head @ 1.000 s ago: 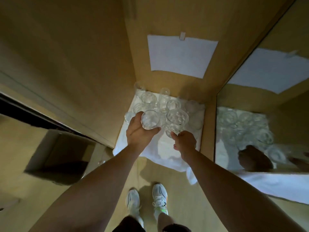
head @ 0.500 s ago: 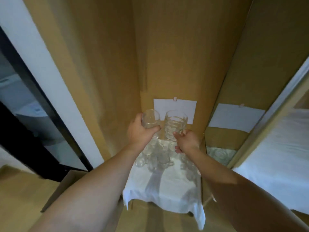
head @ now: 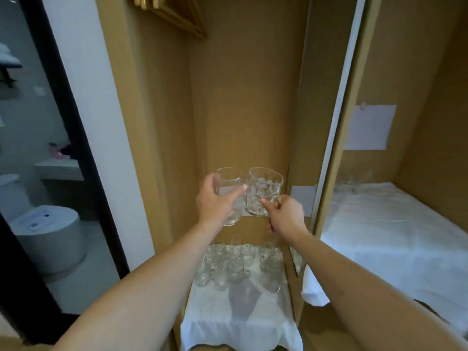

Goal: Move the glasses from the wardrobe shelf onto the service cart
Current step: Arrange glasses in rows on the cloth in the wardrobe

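My left hand [head: 215,202] grips a plain clear glass [head: 229,184] by its side, held upright well above the shelf. Beside it, my right hand [head: 286,215] holds a dimpled glass mug [head: 263,190] by its handle; the two glasses nearly touch. Below them, several more clear glasses [head: 235,264] stand clustered at the back of the wardrobe shelf [head: 240,323], which is covered by a white cloth. The service cart is not in view.
Wooden wardrobe walls close in on both sides, with hangers [head: 172,16] overhead. A mirrored sliding door [head: 395,198] on the right reflects the shelf. On the left a dark door frame [head: 76,160] opens onto a bathroom with a toilet [head: 48,236].
Both hands have lifted their glasses up off the shelf, and my head has tilted upward from the floor toward the wardrobe interior.
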A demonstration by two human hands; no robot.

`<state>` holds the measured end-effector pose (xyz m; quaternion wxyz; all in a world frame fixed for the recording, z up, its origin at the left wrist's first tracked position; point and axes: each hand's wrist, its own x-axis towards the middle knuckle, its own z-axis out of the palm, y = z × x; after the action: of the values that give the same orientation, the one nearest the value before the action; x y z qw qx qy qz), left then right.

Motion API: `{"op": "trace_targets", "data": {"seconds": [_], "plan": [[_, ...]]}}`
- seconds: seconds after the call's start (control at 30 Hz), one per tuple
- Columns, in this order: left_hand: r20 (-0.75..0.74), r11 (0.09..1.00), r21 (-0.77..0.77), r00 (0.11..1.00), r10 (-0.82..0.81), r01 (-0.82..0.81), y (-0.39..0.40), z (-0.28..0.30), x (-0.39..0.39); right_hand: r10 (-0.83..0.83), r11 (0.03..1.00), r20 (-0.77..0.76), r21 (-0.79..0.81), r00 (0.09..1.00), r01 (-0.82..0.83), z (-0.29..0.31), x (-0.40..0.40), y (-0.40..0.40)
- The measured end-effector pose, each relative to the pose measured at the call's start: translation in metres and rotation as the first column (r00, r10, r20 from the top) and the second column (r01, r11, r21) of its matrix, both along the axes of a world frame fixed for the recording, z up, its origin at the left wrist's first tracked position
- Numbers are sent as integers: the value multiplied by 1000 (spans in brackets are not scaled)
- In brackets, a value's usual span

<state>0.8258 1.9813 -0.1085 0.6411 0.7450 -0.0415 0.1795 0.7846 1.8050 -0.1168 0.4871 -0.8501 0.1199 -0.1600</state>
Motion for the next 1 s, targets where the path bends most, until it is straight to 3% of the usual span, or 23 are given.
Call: {"op": "trace_targets", "data": {"seconds": [0.2, 0.33, 1.0], "plan": [[25, 996, -49, 997, -75, 76, -40, 19, -40, -82, 994, 0, -76, 997, 82, 17, -52, -32], [20, 995, -13, 994, -103, 103, -76, 26, -64, -104, 995, 12, -9, 994, 104, 21, -79, -68], [-12, 982, 5, 982, -187, 187, -338, 32, -175, -213, 976, -39, -62, 976, 210, 28, -210, -330]]}}
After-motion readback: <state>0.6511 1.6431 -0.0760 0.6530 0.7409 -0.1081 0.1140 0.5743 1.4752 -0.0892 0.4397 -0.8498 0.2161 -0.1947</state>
